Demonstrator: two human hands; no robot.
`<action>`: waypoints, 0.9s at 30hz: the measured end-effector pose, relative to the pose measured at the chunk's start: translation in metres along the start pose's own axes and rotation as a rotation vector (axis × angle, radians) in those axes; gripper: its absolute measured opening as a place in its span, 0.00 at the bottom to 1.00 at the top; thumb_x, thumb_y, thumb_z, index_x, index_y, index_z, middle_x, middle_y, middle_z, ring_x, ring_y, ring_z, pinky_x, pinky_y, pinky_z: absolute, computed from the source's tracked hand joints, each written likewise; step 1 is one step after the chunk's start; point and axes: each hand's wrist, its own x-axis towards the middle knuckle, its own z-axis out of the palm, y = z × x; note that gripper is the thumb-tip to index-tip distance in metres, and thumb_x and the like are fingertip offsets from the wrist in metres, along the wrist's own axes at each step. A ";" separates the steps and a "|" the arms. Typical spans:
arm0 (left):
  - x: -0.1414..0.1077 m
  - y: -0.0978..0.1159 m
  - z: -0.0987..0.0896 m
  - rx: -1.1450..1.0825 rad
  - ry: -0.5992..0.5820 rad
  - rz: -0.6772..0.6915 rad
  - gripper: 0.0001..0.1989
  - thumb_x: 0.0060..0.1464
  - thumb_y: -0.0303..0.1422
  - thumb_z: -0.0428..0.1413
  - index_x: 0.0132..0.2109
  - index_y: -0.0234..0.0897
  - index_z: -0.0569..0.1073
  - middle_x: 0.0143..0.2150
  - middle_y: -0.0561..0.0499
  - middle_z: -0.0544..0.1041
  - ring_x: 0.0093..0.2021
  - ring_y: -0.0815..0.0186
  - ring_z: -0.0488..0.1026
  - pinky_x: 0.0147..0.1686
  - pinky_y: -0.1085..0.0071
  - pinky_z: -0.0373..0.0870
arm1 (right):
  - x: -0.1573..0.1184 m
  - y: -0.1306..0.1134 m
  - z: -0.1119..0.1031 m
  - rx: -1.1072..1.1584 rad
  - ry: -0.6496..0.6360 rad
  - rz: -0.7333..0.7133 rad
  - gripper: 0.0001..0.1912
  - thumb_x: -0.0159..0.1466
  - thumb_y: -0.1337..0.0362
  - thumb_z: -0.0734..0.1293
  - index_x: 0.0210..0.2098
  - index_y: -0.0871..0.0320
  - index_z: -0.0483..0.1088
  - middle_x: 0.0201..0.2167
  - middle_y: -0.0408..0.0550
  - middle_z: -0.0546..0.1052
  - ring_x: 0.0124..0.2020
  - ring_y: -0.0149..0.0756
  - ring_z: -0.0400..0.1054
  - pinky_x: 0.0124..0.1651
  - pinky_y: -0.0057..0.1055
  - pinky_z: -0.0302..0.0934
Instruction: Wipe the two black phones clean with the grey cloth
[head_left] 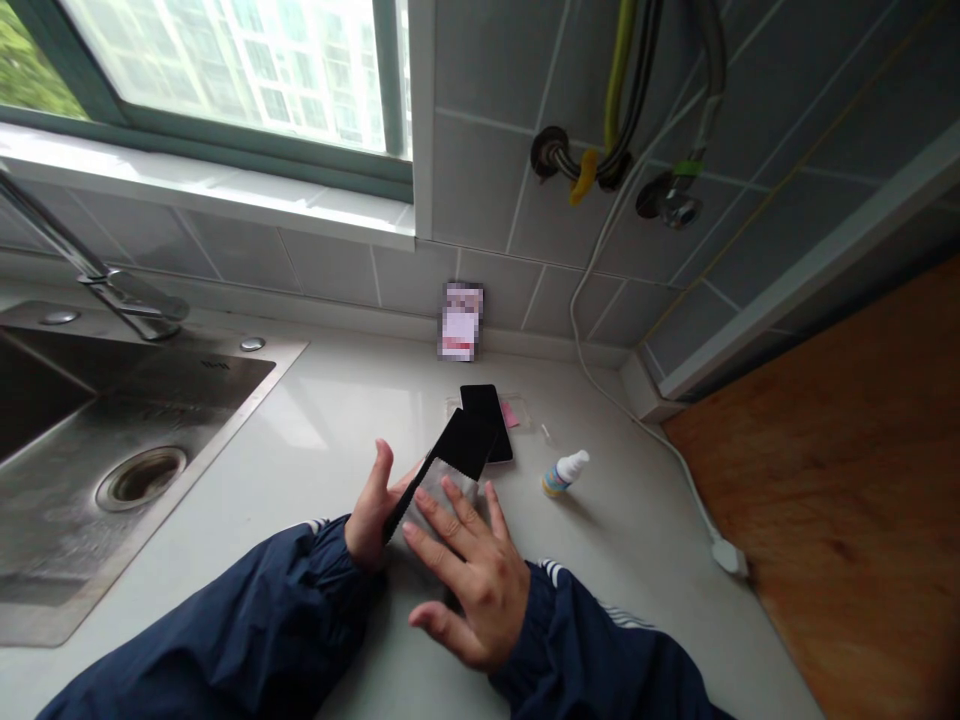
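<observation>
Head view, hands (465, 570) on black packet (457, 450), phone (487, 420) just behind, bottle (564, 472) right

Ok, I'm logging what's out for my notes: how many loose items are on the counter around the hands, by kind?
Black zigzag-edged sachet: 1
Phone: 1
Clear plastic sleeve: 1
Small white-capped bottle: 1
Blurred card: 1
Total: 5
</observation>
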 end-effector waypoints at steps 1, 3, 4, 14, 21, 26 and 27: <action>0.000 0.000 0.001 0.009 0.019 0.006 0.45 0.59 0.62 0.38 0.70 0.34 0.59 0.57 0.34 0.76 0.56 0.46 0.75 0.58 0.55 0.66 | 0.000 -0.001 -0.001 0.009 0.015 -0.006 0.35 0.71 0.40 0.53 0.69 0.52 0.56 0.73 0.47 0.51 0.74 0.52 0.40 0.71 0.63 0.30; -0.001 -0.001 0.002 0.040 0.044 0.012 0.44 0.60 0.61 0.37 0.70 0.34 0.59 0.57 0.34 0.77 0.56 0.47 0.75 0.57 0.56 0.67 | 0.000 -0.001 0.000 0.021 0.039 -0.016 0.34 0.71 0.40 0.52 0.69 0.51 0.57 0.72 0.45 0.52 0.74 0.50 0.40 0.72 0.62 0.28; -0.001 -0.002 0.002 0.062 0.048 0.012 0.44 0.60 0.61 0.38 0.70 0.35 0.59 0.57 0.35 0.77 0.56 0.47 0.74 0.57 0.56 0.66 | 0.000 -0.001 0.001 0.019 0.035 -0.020 0.33 0.71 0.41 0.51 0.69 0.50 0.57 0.72 0.45 0.52 0.74 0.50 0.40 0.72 0.61 0.27; -0.005 -0.013 -0.004 0.265 -0.019 -0.002 0.42 0.57 0.61 0.47 0.71 0.42 0.59 0.63 0.41 0.72 0.63 0.49 0.69 0.64 0.57 0.59 | 0.003 0.013 0.004 -0.090 0.182 0.124 0.29 0.74 0.49 0.48 0.71 0.51 0.52 0.72 0.48 0.53 0.74 0.50 0.42 0.72 0.61 0.24; -0.008 -0.013 -0.008 0.454 0.035 -0.147 0.47 0.55 0.64 0.44 0.72 0.40 0.54 0.57 0.35 0.77 0.49 0.44 0.78 0.45 0.51 0.75 | 0.005 0.028 0.000 -0.142 0.208 0.209 0.28 0.75 0.51 0.49 0.71 0.52 0.51 0.73 0.51 0.52 0.74 0.51 0.42 0.71 0.62 0.32; -0.008 -0.012 -0.014 0.508 0.034 -0.157 0.47 0.54 0.66 0.41 0.72 0.42 0.56 0.53 0.36 0.79 0.39 0.49 0.80 0.31 0.60 0.77 | 0.006 0.032 -0.005 -0.140 0.224 0.217 0.29 0.75 0.51 0.48 0.71 0.52 0.51 0.72 0.52 0.53 0.74 0.51 0.41 0.71 0.60 0.32; -0.008 -0.013 -0.014 0.510 0.035 -0.165 0.48 0.54 0.66 0.40 0.72 0.42 0.56 0.53 0.36 0.79 0.38 0.50 0.80 0.30 0.61 0.76 | 0.006 0.033 -0.006 -0.136 0.227 0.218 0.29 0.75 0.51 0.48 0.71 0.52 0.51 0.72 0.52 0.52 0.74 0.51 0.41 0.71 0.60 0.32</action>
